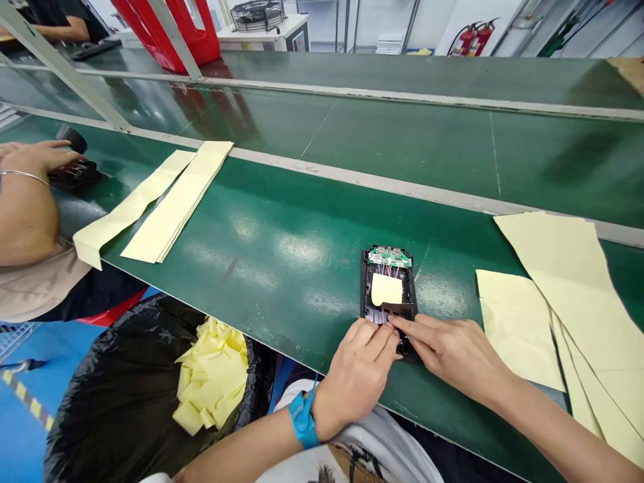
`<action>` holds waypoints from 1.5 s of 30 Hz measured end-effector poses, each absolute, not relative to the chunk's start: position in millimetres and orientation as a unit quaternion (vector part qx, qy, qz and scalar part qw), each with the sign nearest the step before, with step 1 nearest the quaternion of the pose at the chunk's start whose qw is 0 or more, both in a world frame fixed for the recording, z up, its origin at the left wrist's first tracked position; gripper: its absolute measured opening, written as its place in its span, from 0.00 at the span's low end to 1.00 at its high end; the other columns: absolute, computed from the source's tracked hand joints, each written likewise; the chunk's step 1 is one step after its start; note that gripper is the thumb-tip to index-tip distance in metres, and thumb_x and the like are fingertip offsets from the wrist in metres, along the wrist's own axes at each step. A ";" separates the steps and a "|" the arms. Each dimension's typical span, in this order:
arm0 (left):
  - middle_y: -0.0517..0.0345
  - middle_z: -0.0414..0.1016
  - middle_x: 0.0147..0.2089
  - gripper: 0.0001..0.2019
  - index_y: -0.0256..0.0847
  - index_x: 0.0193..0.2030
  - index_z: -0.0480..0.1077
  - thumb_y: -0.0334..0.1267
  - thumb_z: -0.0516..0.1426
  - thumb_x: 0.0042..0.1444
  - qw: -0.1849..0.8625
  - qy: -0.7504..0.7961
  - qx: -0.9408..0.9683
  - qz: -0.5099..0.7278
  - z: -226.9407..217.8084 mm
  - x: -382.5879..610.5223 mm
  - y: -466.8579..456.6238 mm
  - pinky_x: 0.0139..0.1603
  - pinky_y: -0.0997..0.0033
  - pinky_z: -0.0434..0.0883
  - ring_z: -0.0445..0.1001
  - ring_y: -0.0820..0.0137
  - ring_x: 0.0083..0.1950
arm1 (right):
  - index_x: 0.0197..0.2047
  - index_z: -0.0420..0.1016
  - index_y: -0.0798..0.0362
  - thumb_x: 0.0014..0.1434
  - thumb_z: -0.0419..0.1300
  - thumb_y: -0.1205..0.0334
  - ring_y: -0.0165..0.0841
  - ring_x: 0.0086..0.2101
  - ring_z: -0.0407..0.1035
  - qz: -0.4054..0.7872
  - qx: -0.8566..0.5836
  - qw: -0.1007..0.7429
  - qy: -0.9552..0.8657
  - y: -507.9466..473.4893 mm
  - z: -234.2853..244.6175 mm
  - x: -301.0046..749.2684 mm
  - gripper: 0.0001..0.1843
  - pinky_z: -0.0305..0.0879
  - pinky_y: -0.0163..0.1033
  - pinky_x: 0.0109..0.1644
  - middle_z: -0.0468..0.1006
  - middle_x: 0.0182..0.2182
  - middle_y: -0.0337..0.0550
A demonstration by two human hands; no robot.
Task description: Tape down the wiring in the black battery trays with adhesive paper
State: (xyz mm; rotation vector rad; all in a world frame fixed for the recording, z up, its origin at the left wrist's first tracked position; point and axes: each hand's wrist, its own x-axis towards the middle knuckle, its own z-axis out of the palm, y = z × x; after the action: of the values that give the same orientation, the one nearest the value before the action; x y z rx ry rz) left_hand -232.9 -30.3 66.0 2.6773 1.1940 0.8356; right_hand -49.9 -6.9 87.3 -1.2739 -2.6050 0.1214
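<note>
A pale shirt (392, 446) sits bottom-centre below left hand (358, 373) and right hand (453, 349), both touching a black device (407, 285), grip unclear.

This looks like a factory workshop: long green tabletop (272, 282), circuit board (390, 257) right of centre, co-worker (25, 208) far left, fire extinguishers (484, 38) upper right.

Worn by the person: a bright blue, crinkled wristband (303, 421) with a thin upright tail about the left wrist (322, 410), and a pale grey-white shirt (390, 446) bearing a brown-and-black, frond-like print (347, 464).
</note>
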 end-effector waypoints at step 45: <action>0.57 0.70 0.42 0.18 0.34 0.58 0.59 0.28 0.46 0.61 0.150 0.348 0.909 0.172 83.3 -249.2 -21.2 0.53 0.64 0.61 0.60 0.69 0.41 | 0.56 0.69 0.50 0.60 0.47 0.68 0.27 0.18 0.65 0.275 -0.410 0.033 -0.869 6.5 103.8 -35.7 0.22 0.56 0.34 0.25 0.77 0.23 0.36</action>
State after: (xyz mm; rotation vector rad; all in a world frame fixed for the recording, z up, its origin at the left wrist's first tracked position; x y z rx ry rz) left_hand -249.2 -21.2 83.3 2.6132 0.9999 0.4951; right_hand -35.7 6.5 103.8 -1.2608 -2.6740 0.8466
